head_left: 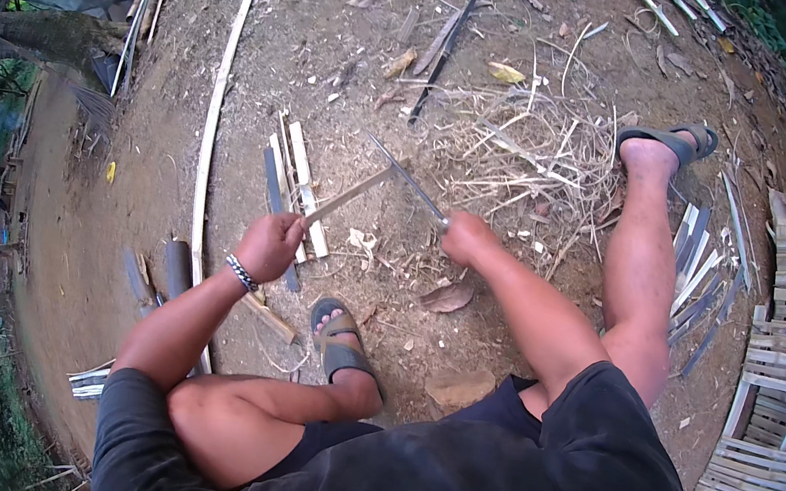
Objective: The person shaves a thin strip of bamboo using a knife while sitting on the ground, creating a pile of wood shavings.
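Note:
My left hand [269,246], with a patterned band at the wrist, is closed on the near end of a flat bamboo strip [350,195]. The strip slants up and to the right. My right hand [467,239] is closed round the handle of a knife, its handle hidden in the fist. The long, narrow knife blade [409,180] points up and to the left and crosses the strip's far end. Whether the edge bites into the strip cannot be made out. Cut bamboo pieces [301,164] lie on the ground just beyond my left hand.
A heap of thin shavings [556,158] lies ahead to the right. One long pale pole [216,110] runs along the left, and a dark strip [454,38] lies far ahead. Split pieces [693,253] rest beside my right leg. A slatted bamboo bench [778,400] stands at the right.

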Available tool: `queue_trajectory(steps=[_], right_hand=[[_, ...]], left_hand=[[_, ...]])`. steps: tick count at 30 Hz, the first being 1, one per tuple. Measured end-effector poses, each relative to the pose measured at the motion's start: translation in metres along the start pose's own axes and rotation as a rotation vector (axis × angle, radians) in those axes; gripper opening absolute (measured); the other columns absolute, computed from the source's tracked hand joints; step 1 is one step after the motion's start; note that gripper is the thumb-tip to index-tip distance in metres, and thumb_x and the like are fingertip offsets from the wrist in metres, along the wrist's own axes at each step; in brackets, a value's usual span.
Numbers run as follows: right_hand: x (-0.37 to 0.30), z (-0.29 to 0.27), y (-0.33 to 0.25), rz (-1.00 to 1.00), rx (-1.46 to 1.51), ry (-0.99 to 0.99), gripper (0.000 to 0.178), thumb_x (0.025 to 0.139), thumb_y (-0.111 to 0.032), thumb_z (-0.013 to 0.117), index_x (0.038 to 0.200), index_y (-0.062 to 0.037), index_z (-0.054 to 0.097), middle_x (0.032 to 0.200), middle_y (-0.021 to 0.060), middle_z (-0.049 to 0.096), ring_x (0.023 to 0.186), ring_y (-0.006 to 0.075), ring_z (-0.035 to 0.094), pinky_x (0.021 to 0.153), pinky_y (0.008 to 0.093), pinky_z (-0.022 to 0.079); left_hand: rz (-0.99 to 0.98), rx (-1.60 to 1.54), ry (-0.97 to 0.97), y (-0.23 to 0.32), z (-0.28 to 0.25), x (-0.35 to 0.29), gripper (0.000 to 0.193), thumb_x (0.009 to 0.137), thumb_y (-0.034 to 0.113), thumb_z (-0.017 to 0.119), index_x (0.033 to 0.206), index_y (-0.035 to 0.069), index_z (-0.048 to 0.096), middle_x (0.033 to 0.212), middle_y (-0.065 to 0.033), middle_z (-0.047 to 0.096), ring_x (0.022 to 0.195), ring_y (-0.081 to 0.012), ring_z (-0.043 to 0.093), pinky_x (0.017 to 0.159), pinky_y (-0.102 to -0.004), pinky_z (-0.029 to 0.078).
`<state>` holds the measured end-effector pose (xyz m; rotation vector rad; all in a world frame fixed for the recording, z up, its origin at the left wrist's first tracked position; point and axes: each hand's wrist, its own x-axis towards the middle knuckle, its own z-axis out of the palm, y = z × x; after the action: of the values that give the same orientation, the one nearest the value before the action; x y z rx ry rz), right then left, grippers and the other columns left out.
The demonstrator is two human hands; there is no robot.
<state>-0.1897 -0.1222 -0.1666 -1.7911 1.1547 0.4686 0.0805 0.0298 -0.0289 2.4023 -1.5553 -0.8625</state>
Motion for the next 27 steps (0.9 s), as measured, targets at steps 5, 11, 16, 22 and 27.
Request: queue_trajectory(steps=[5, 11, 16, 22, 27], right_hand=[[-0.030, 0.010, -0.038, -0.160, -0.044, -0.059, 0.037, 0.089, -0.011, 0.058, 0.126, -0.0073, 0.061, 0.108, 0.0159, 0.068, 0.101, 0.0295, 0.067, 0.088, 0.0436, 0.054], [0.022, -0.011, 0.023, 0.092, -0.164, -0.044, 0.035, 0.091, -0.009, 0.057, 0.124, -0.0041, 0.063, 0.111, 0.0172, 0.068, 0.104, 0.0300, 0.067, 0.092, 0.0428, 0.053], [-0.016, 0.006, 0.007, 0.037, -0.051, 0.055, 0.033, 0.088, -0.011, 0.059, 0.119, -0.0031, 0.067, 0.114, 0.0198, 0.068, 0.105, 0.0320, 0.067, 0.094, 0.0447, 0.052], [-0.027, 0.006, -0.013, 0.019, -0.037, -0.036, 0.036, 0.087, -0.014, 0.061, 0.122, -0.0037, 0.064, 0.113, 0.0193, 0.068, 0.102, 0.0340, 0.068, 0.089, 0.0442, 0.054], [-0.056, 0.016, -0.058, -0.208, -0.034, -0.113, 0.030, 0.087, -0.014, 0.062, 0.115, -0.0058, 0.068, 0.114, 0.0198, 0.069, 0.104, 0.0333, 0.068, 0.088, 0.0435, 0.055]], left_hand=[[-0.022, 0.001, 0.010, -0.013, -0.002, -0.003, 0.035, 0.100, 0.026, 0.052, 0.085, -0.003, 0.065, 0.065, -0.0234, 0.059, 0.060, -0.0384, 0.060, 0.060, -0.0461, 0.047], [-0.055, 0.009, -0.009, 0.007, -0.003, 0.002, 0.036, 0.101, 0.027, 0.052, 0.086, -0.004, 0.065, 0.067, -0.0253, 0.060, 0.059, -0.0397, 0.060, 0.059, -0.0452, 0.046], [-0.020, -0.063, 0.023, -0.020, -0.003, 0.006, 0.039, 0.102, 0.029, 0.052, 0.087, -0.003, 0.067, 0.058, -0.0131, 0.053, 0.053, -0.0217, 0.053, 0.054, -0.0408, 0.043], [-0.362, -0.534, -0.109, -0.031, 0.010, -0.001, 0.038, 0.103, 0.028, 0.047, 0.093, 0.000, 0.071, 0.056, 0.0009, 0.048, 0.045, -0.0111, 0.045, 0.043, -0.0307, 0.040], [-0.408, -0.788, -0.137, -0.043, 0.008, -0.003, 0.036, 0.103, 0.026, 0.046, 0.096, 0.001, 0.070, 0.055, 0.0053, 0.038, 0.041, -0.0096, 0.036, 0.042, -0.0287, 0.039]])
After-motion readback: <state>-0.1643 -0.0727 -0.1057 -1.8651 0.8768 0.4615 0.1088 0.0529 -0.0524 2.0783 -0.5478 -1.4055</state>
